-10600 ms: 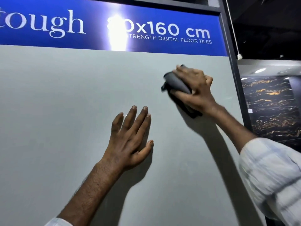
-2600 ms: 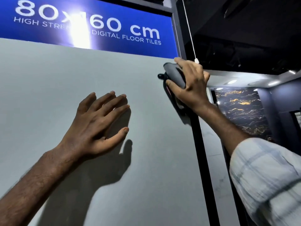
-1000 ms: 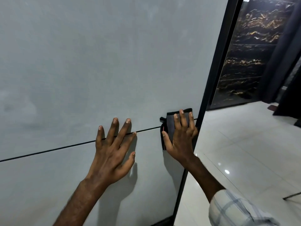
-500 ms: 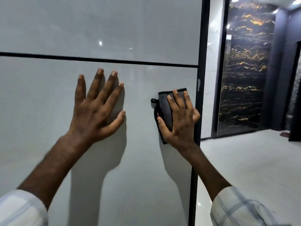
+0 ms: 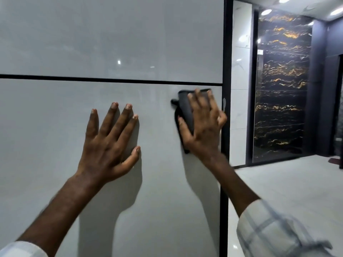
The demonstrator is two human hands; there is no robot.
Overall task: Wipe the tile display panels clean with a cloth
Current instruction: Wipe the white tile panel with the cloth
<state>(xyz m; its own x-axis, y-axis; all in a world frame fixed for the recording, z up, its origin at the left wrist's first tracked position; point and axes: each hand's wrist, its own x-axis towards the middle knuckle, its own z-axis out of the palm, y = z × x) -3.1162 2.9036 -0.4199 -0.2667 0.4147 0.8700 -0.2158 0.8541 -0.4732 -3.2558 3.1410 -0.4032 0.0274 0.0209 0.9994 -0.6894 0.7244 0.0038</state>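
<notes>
I am pressing the dark cloth [image 5: 184, 110] flat under my right hand [image 5: 203, 125], fingers spread over it, at the top right corner of the lower grey panel [image 5: 157, 182], just under the black joint line [image 5: 111, 80] and beside the black frame edge [image 5: 224, 164]. My left hand [image 5: 109, 143] is resting flat on the same panel, fingers spread, holding nothing. I judge this panel barely begun; whether the upper panel [image 5: 111, 34] is done I cannot tell.

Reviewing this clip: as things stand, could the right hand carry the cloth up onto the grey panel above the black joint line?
Probably yes. The right hand presses the cloth flat just below the joint line, beside the black frame, and nothing lies on the upper panel above it.
</notes>
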